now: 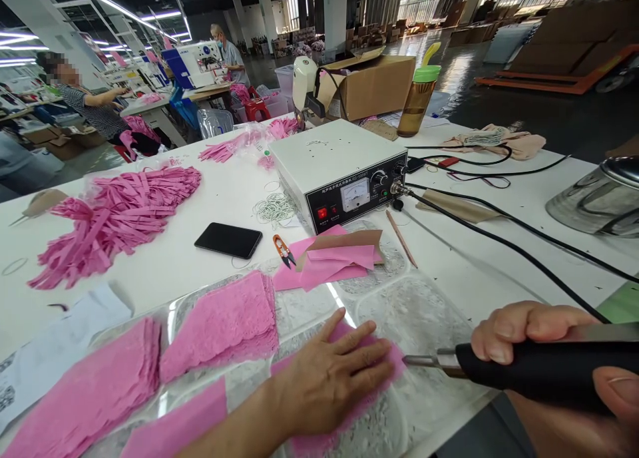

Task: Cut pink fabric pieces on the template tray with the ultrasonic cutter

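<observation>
Fingers spread, my left hand [332, 378] presses flat on a pink fabric piece [314, 441] that lies on a clear template sheet [434, 325]. In my right hand [539, 338] is a black handheld ultrasonic cutter [529, 375]. Its metal tip touches or nearly touches the fabric's right corner, just beyond my left fingertips. A black cable links the tool side to a white control box [344, 172] with a dial and a red switch. To the left lie two stacks of pink lace pieces [224, 325] and another flat pink piece [174, 425].
Behind the template are pink and brown scraps [344, 258], orange thread snips [284, 250], a pencil [401, 238] and a black phone [228, 239]. A heap of pink strips [124, 218] lies at left. A bottle [420, 98] and a cardboard box [369, 85] stand behind. Other people sit at sewing machines.
</observation>
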Demonstrator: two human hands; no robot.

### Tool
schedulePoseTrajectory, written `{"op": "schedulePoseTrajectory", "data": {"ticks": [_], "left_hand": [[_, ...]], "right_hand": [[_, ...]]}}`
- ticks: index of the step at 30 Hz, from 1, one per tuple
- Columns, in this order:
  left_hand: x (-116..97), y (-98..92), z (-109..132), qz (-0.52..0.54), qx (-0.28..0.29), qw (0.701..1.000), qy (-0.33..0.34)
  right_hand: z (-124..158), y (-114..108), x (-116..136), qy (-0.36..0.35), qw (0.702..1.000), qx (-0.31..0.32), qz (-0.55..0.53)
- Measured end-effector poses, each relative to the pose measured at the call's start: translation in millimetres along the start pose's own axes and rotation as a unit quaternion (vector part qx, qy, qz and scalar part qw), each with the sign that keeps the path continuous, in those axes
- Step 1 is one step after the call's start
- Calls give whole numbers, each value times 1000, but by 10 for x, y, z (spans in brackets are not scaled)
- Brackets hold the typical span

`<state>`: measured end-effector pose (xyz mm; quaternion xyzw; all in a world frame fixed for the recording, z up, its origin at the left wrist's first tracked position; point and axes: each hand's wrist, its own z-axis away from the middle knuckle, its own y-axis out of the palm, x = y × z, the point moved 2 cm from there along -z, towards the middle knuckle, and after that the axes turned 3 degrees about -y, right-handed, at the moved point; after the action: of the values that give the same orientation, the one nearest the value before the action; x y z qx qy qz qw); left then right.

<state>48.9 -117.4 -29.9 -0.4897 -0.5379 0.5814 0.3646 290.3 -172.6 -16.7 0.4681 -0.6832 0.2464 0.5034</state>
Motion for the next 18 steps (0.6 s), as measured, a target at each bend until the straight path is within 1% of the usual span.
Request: {"op": "schedulePoseTrajectory", "data": {"ticks": [2, 3, 9, 13, 18], "left_hand": [[0, 2, 1, 4, 1, 1000, 1], [0, 5, 4, 5, 3, 1000, 0], [-2, 14, 16, 1, 1, 1000, -2], [-2, -2, 7, -8, -1, 1000, 0], [-13, -22, 0, -7, -6, 1000, 2]], "right_hand": [[7, -10, -15, 21, 998, -2, -64], [8, -11, -20, 23, 997, -3, -73], [-17, 17, -14, 8, 996, -4, -89], [-45, 78, 42, -2, 995, 9, -101], [-29, 153, 93, 17, 993, -2, -116]]}}
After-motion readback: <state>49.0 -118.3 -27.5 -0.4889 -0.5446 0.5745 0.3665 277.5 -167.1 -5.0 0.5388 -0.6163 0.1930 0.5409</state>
